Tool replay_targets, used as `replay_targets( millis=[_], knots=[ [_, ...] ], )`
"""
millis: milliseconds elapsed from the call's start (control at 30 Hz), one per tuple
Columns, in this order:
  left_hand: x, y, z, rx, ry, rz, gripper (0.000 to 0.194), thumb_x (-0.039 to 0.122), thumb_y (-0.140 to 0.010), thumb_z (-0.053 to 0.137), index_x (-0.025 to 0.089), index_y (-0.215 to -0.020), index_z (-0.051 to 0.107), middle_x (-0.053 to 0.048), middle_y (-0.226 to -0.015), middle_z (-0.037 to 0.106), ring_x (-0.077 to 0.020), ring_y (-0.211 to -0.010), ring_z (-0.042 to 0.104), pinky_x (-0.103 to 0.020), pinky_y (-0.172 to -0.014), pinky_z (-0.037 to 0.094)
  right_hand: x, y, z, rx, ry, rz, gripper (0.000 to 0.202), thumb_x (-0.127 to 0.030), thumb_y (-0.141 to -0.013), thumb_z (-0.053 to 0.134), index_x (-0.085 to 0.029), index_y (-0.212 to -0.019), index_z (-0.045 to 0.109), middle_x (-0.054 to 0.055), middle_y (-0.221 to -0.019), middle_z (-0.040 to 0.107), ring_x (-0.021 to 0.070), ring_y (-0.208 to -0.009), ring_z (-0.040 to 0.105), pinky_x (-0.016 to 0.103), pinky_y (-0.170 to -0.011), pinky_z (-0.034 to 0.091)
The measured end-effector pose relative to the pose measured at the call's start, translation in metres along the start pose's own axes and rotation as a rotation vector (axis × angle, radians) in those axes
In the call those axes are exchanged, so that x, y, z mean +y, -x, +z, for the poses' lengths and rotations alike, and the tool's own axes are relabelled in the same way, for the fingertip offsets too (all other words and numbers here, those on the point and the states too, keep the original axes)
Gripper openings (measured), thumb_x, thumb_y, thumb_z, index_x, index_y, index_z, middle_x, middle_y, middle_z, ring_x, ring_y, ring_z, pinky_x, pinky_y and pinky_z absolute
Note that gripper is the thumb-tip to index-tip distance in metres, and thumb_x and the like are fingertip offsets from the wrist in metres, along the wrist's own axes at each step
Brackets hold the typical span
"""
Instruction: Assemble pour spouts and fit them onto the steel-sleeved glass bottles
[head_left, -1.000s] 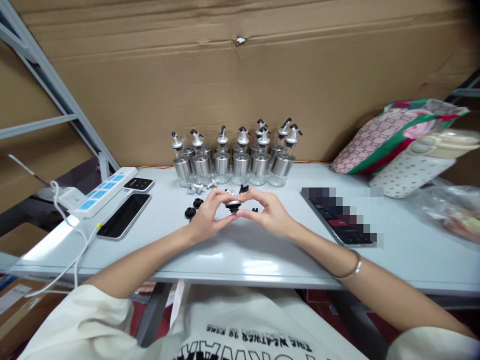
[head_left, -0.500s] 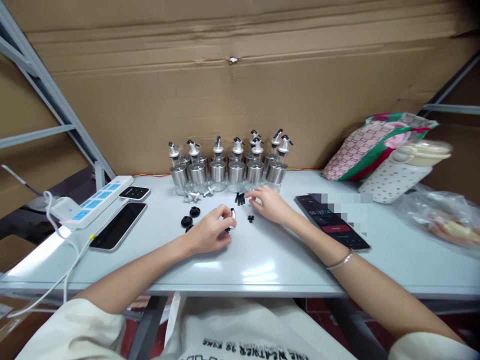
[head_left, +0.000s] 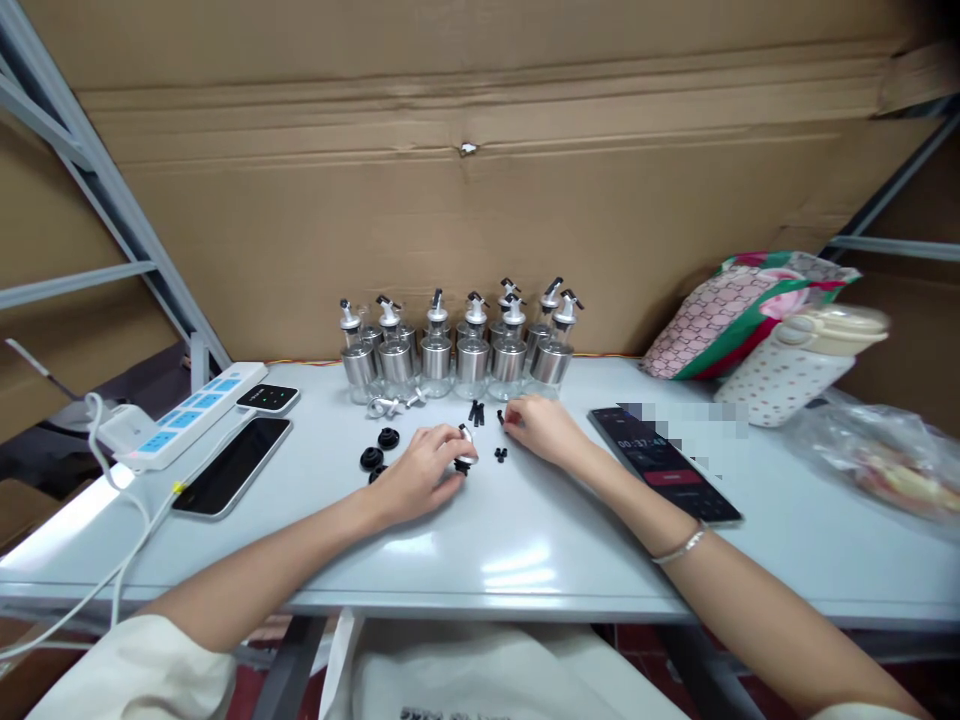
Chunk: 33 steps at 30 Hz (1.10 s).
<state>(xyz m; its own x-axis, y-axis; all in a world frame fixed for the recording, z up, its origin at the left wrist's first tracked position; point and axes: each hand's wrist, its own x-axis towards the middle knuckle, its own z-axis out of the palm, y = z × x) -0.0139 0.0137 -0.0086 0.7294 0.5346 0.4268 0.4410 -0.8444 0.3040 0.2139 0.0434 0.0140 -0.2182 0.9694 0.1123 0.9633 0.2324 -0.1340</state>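
- The left fingers (head_left: 452, 433) grip a silver-and-black pourer stopper (head_left: 466, 461) at their tips.
- The right fingers (head_left: 514, 409) pinch a small black piece (head_left: 501, 416), well apart from the stopper.
- Black levers (head_left: 478, 412) lie between and slightly beyond both sets of fingers.
- Glass-and-steel bottles (head_left: 472, 366) stand beyond them on the table (head_left: 555, 540).

On the counter (head_left: 847, 520), a flask (head_left: 795, 365) (spotted, cream lid) leans by the patterned bag (head_left: 720, 315). Behind stands cardboard (head_left: 300, 220); at the left, a phone (head_left: 234, 467) lies beside the power strip (head_left: 196, 415).
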Motion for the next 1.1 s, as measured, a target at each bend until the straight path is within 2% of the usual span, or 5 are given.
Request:
replay_targets(
  millis=[267,433,667,900,1100],
  knots=[
    [0.004,0.002,0.002,-0.024,-0.126,0.023,0.025,0.032,-0.086,0.061,0.022,-0.108,0.054,-0.003,-0.100,0.062,-0.0183,-0.095,0.053,-0.040,-0.093,0.022,0.003,-0.002,0.001,-0.024,0.007,0.156,0.018,-0.024,-0.082,0.054,-0.014,-0.082,0.069,0.012,-0.087,0.072,0.0242,-0.081,0.065,0.029,-0.063,0.036],
    [0.003,0.001,0.002,-0.028,-0.139,0.013,0.024,0.028,-0.084,0.064,0.022,-0.106,0.057,-0.003,-0.096,0.060,-0.0190,-0.095,0.052,-0.041,-0.092,0.020,0.003,-0.001,0.002,-0.028,0.000,0.160,0.020,-0.028,-0.083,0.054,-0.014,-0.080,0.070,0.014,-0.087,0.072,0.0256,-0.082,0.065,0.030,-0.065,0.038],
    [0.008,0.002,0.001,-0.044,-0.107,0.005,0.023,0.024,-0.085,0.062,0.023,-0.108,0.057,-0.004,-0.097,0.058,-0.0193,-0.094,0.051,-0.042,-0.092,0.022,0.004,-0.001,0.002,0.016,-0.056,0.157,0.015,-0.019,-0.081,0.052,-0.014,-0.080,0.066,0.013,-0.081,0.070,0.0236,-0.077,0.064,0.029,-0.063,0.038],
    [0.007,0.002,0.002,0.013,-0.120,-0.052,0.024,0.025,-0.084,0.063,0.024,-0.108,0.059,-0.002,-0.094,0.056,-0.0187,-0.092,0.049,-0.041,-0.092,0.023,-0.024,0.014,-0.003,0.290,-0.553,-0.094,0.008,-0.020,-0.079,0.053,-0.018,-0.072,0.055,0.001,-0.067,0.063,0.0132,-0.061,0.056,0.022,-0.058,0.039],
    [0.007,0.002,0.002,0.058,-0.127,-0.081,0.023,0.029,-0.084,0.062,0.025,-0.107,0.060,-0.002,-0.094,0.056,-0.0188,-0.093,0.048,-0.040,-0.093,0.023,-0.039,0.028,0.000,0.353,-0.557,-0.255,0.007,-0.014,-0.074,0.052,-0.018,-0.069,0.052,-0.001,-0.064,0.058,0.0119,-0.060,0.053,0.023,-0.059,0.038]
  ],
)
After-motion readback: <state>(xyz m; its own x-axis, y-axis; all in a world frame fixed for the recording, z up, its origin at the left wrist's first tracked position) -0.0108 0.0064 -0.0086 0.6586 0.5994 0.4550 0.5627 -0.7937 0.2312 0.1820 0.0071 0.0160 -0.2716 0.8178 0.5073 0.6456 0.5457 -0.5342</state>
